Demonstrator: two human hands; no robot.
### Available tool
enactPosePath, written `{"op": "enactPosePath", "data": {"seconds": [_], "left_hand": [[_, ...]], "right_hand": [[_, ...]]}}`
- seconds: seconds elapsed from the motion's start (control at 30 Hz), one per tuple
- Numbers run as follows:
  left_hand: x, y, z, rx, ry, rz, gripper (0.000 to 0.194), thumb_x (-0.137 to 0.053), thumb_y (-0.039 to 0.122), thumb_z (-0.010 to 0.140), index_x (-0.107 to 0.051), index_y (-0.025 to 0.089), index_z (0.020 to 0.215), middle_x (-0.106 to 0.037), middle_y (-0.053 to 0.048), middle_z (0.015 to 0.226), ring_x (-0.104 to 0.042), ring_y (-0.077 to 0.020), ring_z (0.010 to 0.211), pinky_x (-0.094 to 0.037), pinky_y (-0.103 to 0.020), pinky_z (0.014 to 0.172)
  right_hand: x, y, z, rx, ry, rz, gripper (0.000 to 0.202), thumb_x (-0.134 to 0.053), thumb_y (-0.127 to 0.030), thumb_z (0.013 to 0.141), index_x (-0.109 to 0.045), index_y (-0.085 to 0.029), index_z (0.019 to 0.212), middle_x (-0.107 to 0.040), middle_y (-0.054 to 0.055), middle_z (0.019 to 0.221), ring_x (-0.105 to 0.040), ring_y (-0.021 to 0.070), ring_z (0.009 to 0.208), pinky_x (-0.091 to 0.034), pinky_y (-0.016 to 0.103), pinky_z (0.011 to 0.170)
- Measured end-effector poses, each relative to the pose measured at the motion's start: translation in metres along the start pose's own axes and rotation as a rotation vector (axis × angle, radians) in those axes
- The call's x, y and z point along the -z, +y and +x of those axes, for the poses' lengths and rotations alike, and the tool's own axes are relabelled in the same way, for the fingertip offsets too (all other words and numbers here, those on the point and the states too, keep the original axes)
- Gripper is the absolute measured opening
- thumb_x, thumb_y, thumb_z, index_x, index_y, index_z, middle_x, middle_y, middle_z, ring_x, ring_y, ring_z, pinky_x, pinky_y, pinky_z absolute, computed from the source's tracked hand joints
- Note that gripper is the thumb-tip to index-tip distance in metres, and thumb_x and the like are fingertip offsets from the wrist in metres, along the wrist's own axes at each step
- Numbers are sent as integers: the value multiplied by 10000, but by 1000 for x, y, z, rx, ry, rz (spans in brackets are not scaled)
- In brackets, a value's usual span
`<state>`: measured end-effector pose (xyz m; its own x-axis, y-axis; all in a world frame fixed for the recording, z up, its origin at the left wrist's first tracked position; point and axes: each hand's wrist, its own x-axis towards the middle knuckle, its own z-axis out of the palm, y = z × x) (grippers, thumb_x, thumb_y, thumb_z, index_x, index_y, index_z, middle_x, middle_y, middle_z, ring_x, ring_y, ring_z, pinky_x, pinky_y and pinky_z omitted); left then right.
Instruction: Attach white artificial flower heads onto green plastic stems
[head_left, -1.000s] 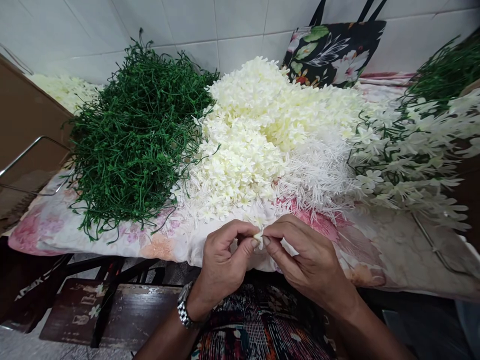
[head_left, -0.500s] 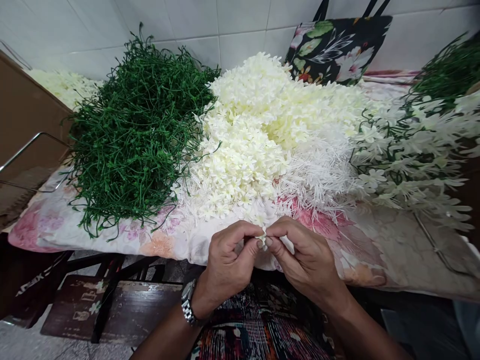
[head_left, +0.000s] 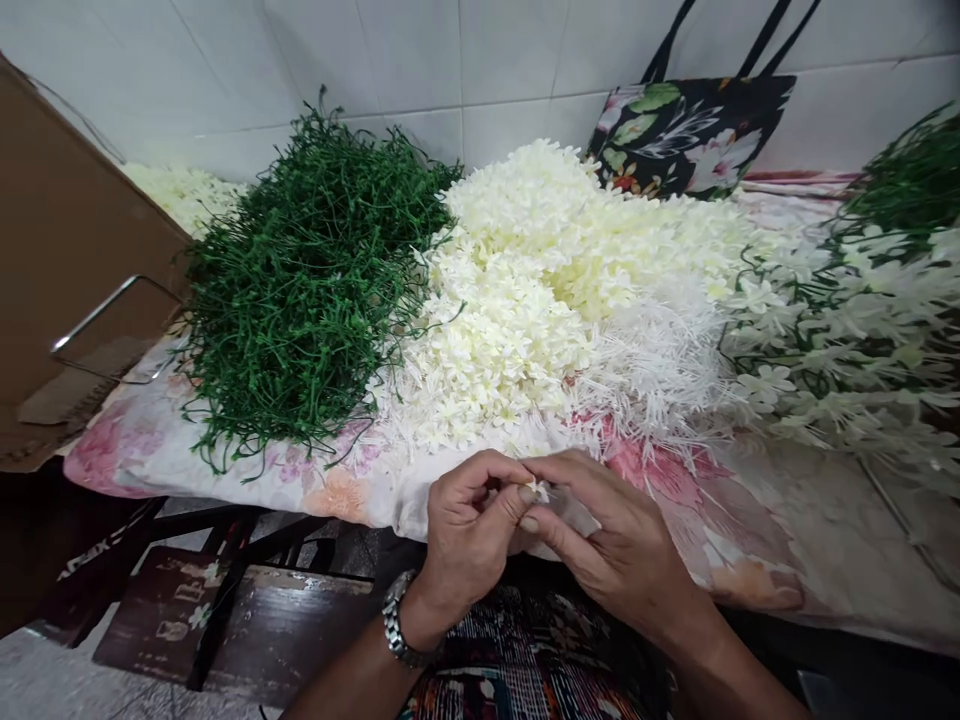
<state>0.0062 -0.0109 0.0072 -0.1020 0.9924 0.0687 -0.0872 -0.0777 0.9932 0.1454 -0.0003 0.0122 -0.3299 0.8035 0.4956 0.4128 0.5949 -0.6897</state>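
My left hand (head_left: 471,530) and my right hand (head_left: 619,530) meet in front of my body, at the near edge of the cloth-covered table. Between their fingertips is a small white artificial flower (head_left: 540,491), partly hidden by the fingers. The left thumb and forefinger pinch it, and the right forefinger and thumb close around it from the other side. Just beyond the hands lie a heap of cream-white artificial blossoms (head_left: 502,350) and a pile of thin white sprigs (head_left: 660,370).
A tangled heap of green plastic stems (head_left: 300,280) stands at left, beside a cardboard box (head_left: 82,250) with a metal wire frame (head_left: 97,315). Assembled white flower sprays (head_left: 847,350) lie at right. A floral bag (head_left: 682,135) leans on the tiled wall. Below left is a wooden stool (head_left: 285,620).
The view has shifted, so the table items sit further right and lower. My fingertips, earlier meeting tip to tip, now overlap, with the right forefinger over the flower.
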Motion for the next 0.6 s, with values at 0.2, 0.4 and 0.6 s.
{"op": "enactPosePath", "data": {"seconds": [0.2, 0.4, 0.6], "left_hand": [[1, 1, -1, 32, -49, -100, 84, -654, 194, 738, -687, 149, 675, -653, -24, 604, -575, -115, 537, -459, -211, 511], [28, 15, 7, -410, 11, 412, 166, -523, 60, 810, -675, 117, 847, -675, -76, 723, -623, -153, 679, -487, -253, 604], [85, 40, 45, -786, 434, 1317, 173, -531, 53, 791, -631, 121, 916, -654, -96, 786, -548, -218, 737, -389, -357, 656]], "right_hand": [[-5, 1, 0, 41, 78, -28, 131, -538, -133, 837, -602, -199, 930, -650, 4, 708, -620, 101, 607, -495, 180, 544], [0, 10, 3, 38, 128, -222, 83, -499, -214, 871, -574, -201, 837, -624, -7, 649, -614, 106, 555, -482, 194, 536], [-2, 29, 0, 157, 192, -417, 144, -466, -269, 888, -584, -199, 843, -655, 4, 684, -643, 136, 617, -479, 241, 636]]}}
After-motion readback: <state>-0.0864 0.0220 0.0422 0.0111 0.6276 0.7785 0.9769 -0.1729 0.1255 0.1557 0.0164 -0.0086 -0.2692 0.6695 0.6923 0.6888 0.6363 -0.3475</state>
